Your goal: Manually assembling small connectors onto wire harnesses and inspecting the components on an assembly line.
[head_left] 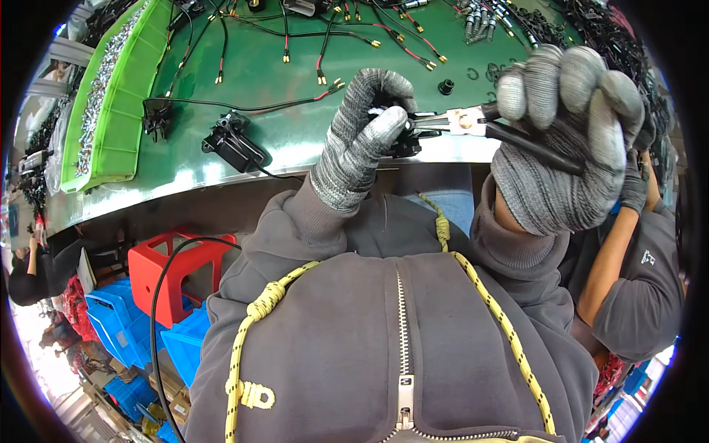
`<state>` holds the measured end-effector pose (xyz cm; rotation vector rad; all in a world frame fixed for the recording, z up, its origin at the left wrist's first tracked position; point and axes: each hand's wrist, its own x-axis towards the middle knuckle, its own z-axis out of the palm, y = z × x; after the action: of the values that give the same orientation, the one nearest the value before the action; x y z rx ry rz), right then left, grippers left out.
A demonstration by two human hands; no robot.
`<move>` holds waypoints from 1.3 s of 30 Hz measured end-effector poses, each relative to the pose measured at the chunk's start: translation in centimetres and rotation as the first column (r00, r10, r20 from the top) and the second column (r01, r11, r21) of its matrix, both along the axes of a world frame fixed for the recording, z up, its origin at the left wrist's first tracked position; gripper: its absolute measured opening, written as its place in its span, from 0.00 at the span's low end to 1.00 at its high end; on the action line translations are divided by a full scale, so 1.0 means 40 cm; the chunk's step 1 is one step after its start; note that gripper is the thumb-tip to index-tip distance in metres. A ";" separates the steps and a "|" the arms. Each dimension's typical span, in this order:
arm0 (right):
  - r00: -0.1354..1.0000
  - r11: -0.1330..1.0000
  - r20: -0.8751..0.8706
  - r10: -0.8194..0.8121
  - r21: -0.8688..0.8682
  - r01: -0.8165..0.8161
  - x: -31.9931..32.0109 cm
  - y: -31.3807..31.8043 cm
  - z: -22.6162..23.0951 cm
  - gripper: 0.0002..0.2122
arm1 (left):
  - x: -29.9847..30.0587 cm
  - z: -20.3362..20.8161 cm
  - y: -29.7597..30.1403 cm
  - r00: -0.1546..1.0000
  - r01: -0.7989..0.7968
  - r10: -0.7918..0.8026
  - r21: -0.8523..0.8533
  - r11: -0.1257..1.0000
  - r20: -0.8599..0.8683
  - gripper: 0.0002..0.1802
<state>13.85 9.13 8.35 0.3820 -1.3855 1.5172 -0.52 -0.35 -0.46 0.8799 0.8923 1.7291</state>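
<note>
My right hand [565,155], in a grey knitted glove, is closed round the black handles of a pair of circlip pliers [467,122]. The metal jaws point left and reach a small black part [406,146] at the table's near edge. My gloved left hand [362,140] pinches that part between thumb and fingers, which hide most of it. Whether the plier tips touch it, I cannot tell. Left of this hand lies a black moulded housing [235,144] with a cable. Beyond the pliers sit a small black cap [445,87] and several loose C-shaped retaining rings [491,72].
A green bin [111,111] of small metal parts stands at the left. Black cables with red-and-black leads [321,74] spread over the green table [288,136]. Metal pins [478,26] lie at the far right. A co-worker [635,273] is close on my right; a red stool [159,277] stands lower left.
</note>
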 end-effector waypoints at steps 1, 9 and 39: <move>1.000 1.000 -0.013 -0.015 0.012 0.015 -0.011 0.002 -0.008 0.14 | 0.001 0.002 0.000 1.000 -0.001 0.001 -0.017 1.000 0.002 0.12; 1.000 0.999 0.002 -0.020 -0.049 0.020 -0.026 -0.007 -0.026 0.15 | 0.006 0.010 -0.009 1.000 -0.006 0.006 -0.042 0.999 -0.011 0.12; 0.969 0.970 -0.044 -0.241 0.011 0.242 -0.013 -0.002 -0.105 0.19 | 0.008 0.007 -0.006 0.986 -0.084 0.089 -0.043 0.996 0.143 0.10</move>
<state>13.32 9.05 4.15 0.2437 -1.3585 1.2918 -0.22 -0.60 -0.19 0.6906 0.8739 1.8204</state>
